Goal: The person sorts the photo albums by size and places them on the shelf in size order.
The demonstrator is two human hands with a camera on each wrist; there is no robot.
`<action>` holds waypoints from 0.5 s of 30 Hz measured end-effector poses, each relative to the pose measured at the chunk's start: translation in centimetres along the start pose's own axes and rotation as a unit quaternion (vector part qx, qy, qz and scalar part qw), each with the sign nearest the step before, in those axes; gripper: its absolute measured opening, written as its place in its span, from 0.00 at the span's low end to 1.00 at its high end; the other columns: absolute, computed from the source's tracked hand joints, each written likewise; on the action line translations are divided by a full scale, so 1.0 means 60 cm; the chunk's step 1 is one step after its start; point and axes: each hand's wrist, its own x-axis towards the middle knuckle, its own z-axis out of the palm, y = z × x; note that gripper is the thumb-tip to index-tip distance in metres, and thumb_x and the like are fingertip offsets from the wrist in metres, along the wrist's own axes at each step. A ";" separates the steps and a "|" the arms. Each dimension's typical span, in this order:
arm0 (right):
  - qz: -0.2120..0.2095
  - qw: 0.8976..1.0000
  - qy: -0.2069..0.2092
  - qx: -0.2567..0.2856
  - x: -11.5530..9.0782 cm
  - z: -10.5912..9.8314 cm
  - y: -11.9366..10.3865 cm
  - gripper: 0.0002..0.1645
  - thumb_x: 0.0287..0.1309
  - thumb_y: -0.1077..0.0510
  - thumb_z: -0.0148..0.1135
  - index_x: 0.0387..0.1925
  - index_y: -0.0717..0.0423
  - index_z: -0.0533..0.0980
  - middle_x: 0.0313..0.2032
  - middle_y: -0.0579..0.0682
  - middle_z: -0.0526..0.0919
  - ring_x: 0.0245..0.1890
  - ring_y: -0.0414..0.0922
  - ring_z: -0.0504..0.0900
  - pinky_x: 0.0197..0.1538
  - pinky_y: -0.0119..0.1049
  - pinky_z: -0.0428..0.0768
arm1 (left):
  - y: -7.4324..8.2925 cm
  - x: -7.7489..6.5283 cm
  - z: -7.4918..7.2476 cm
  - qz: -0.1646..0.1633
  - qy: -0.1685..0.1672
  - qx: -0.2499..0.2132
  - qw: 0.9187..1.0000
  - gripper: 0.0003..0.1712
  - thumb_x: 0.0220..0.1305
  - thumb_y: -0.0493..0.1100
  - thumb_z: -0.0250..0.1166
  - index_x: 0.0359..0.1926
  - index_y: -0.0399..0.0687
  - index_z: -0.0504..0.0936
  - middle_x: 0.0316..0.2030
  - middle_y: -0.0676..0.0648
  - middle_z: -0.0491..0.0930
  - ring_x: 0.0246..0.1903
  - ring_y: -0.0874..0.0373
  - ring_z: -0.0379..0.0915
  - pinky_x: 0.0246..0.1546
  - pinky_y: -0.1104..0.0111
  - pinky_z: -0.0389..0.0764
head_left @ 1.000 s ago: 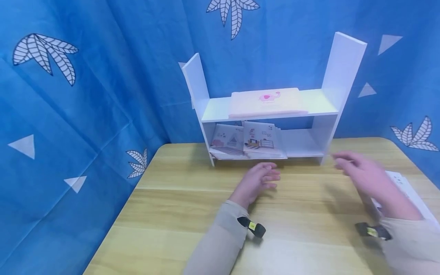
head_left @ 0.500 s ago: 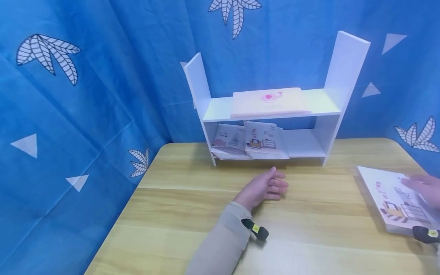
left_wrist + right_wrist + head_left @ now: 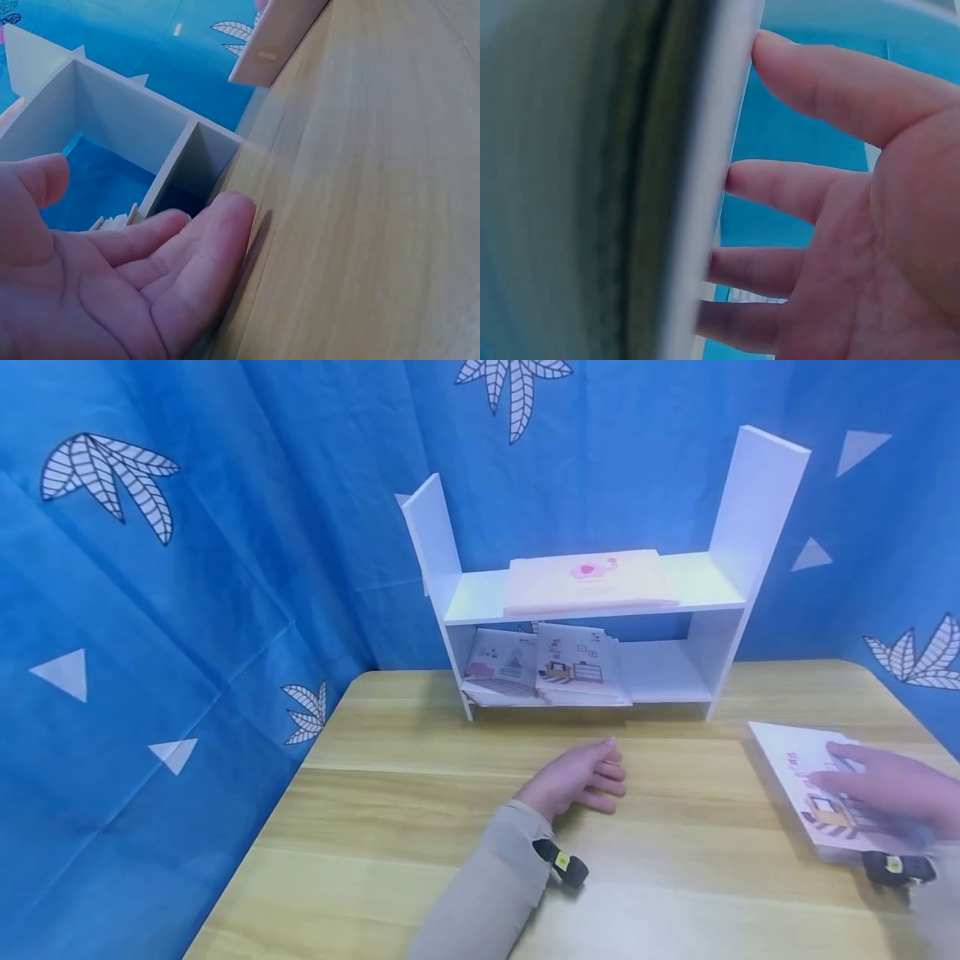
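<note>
At the right of the head view lies a book (image 3: 795, 777) with a pale cover showing a pink figure and drawn furniture. My right hand (image 3: 881, 781) is over its cover. In the right wrist view the thumb and nearly straight fingers (image 3: 780, 180) touch the book's pale face (image 3: 720, 97) with their tips, the palm apart from it. My left hand (image 3: 577, 779), its fingers loosely bent and holding nothing, is low over the wooden table (image 3: 360, 827) in front of the shelf. The left wrist view shows that palm upturned, with the book (image 3: 274, 45) beyond it.
A white two-tier shelf (image 3: 757, 510) stands at the back of the table. Its upper board bears a pale pink item with an elephant (image 3: 592, 581). Illustrated books (image 3: 577, 664) lean in the lower tier's left part. A blue patterned curtain (image 3: 225, 568) hangs behind and at the left.
My right hand went right to the book, and the book has since shifted left with the hand on it. The left hand has turned slightly and stayed near its place.
</note>
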 end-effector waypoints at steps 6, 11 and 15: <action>-0.034 0.999 -0.015 -0.013 0.007 0.014 -0.081 0.52 0.74 0.36 0.49 0.68 0.82 0.55 0.60 0.87 0.60 0.55 0.81 0.67 0.50 0.68 0.73 | 0.000 -0.003 0.008 -0.018 0.025 0.060 0.998 0.36 0.75 0.64 0.52 0.63 0.37 0.77 0.42 0.45 0.85 0.35 0.49 0.86 0.37 0.58 0.87; -0.048 0.999 -0.019 -0.005 0.020 0.037 -0.144 0.54 0.73 0.33 0.49 0.71 0.80 0.54 0.63 0.86 0.58 0.60 0.83 0.60 0.57 0.74 0.66 | 0.001 -0.005 0.010 -0.029 0.045 0.094 0.994 0.34 0.73 0.64 0.55 0.56 0.37 0.80 0.36 0.47 0.84 0.30 0.49 0.85 0.37 0.59 0.86; -0.056 0.998 -0.022 -0.002 0.029 0.057 -0.190 0.55 0.72 0.33 0.48 0.72 0.79 0.52 0.66 0.84 0.55 0.64 0.82 0.54 0.61 0.76 0.60 | 0.004 -0.007 0.011 -0.033 0.050 0.105 0.993 0.32 0.73 0.64 0.55 0.50 0.38 0.82 0.34 0.45 0.84 0.30 0.49 0.84 0.36 0.59 0.86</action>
